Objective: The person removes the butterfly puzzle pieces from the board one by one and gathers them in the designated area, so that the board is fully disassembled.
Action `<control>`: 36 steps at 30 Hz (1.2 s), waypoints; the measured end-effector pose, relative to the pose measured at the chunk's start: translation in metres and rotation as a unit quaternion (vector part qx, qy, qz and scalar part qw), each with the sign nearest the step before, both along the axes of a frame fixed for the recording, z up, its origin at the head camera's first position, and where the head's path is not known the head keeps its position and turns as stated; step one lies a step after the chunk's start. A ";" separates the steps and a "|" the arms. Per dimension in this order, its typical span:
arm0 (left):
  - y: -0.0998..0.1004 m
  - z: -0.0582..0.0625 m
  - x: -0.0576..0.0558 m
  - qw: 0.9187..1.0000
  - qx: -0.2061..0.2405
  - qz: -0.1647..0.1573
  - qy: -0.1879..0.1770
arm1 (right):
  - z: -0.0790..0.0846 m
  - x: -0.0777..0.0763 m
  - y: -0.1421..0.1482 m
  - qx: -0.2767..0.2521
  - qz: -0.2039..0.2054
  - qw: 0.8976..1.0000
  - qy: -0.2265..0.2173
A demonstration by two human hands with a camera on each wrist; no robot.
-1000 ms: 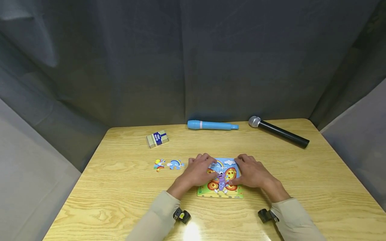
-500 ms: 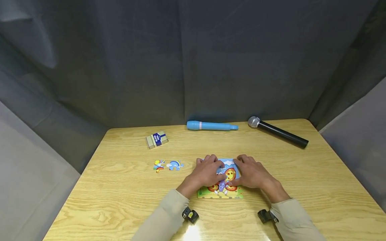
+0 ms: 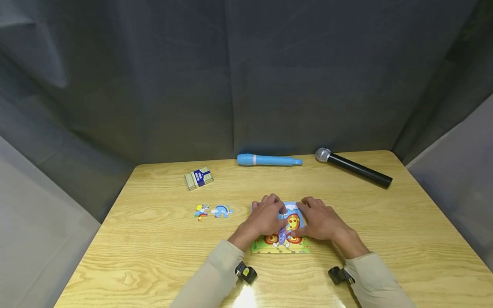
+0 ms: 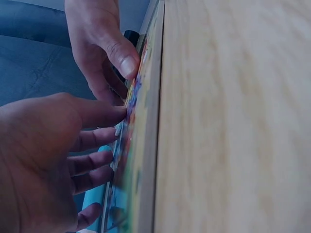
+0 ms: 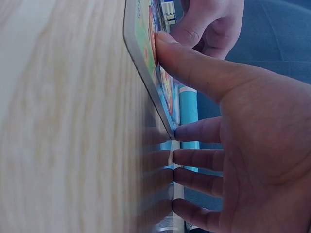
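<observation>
Pale yellow wood-grain table (image 3: pixel 154 256): extends on all sides of the work.
Flat rectangular butterfly puzzle (image 3: pixel 279 250): lies at the table's front middle, showing a purple body, red-and-yellow wings, blue sky above and green-yellow ground below; its upper left is covered.
Bare right hand (image 3: pixel 320 220): comes palm down from a beige sleeve (image 3: pixel 371 273), along the puzzle's right edge.
Bare left hand (image 3: pixel 265 217): reaches palm down across the puzzle's upper left.
Right grip: wide; thumb on the printed face, index fingertip at a corner, other fingertips on the table.
Left grip: fingers loosely spread, thumb touching the print.
Light-blue rainbow jigsaw piece (image 3: pixel 222 211): loose, left of the left hand.
Multicoloured jigsaw piece (image 3: pixel 201 212): just beside it.
</observation>
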State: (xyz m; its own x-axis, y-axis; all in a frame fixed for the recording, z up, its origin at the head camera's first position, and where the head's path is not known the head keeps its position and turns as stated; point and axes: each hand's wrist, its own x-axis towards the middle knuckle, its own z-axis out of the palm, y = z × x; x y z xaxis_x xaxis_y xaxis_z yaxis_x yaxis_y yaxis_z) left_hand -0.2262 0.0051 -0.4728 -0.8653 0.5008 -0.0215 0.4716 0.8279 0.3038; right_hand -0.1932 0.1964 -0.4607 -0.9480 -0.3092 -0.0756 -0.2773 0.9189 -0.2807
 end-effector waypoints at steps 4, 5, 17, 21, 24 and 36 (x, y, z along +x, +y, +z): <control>0.000 0.000 -0.002 1.000 0.020 0.000 0.004 | 0.000 0.000 0.001 0.002 -0.001 1.000 -0.001; 0.000 0.000 -0.003 1.000 0.021 0.000 0.007 | 0.000 0.000 0.001 0.002 0.000 1.000 0.000; -0.001 -0.002 -0.007 1.000 0.010 0.005 0.030 | -0.002 -0.001 0.001 -0.003 0.005 1.000 0.007; -0.004 -0.001 -0.008 1.000 0.010 0.006 0.028 | -0.002 -0.001 0.001 0.000 0.001 1.000 0.004; -0.008 -0.001 -0.008 0.999 0.016 0.007 0.029 | -0.002 -0.001 0.001 0.003 0.000 1.000 0.004; -0.037 -0.001 -0.010 0.999 0.029 0.023 0.028 | 0.000 -0.001 -0.001 0.002 -0.011 1.000 -0.005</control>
State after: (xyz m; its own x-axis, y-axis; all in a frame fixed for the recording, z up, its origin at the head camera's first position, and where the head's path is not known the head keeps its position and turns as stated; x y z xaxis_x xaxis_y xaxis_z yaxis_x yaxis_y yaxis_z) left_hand -0.2357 -0.0323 -0.4736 -0.8868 0.4589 0.0553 0.4505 0.8312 0.3259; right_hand -0.1945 0.1958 -0.4611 -0.9538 -0.2876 -0.0864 -0.2537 0.9257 -0.2805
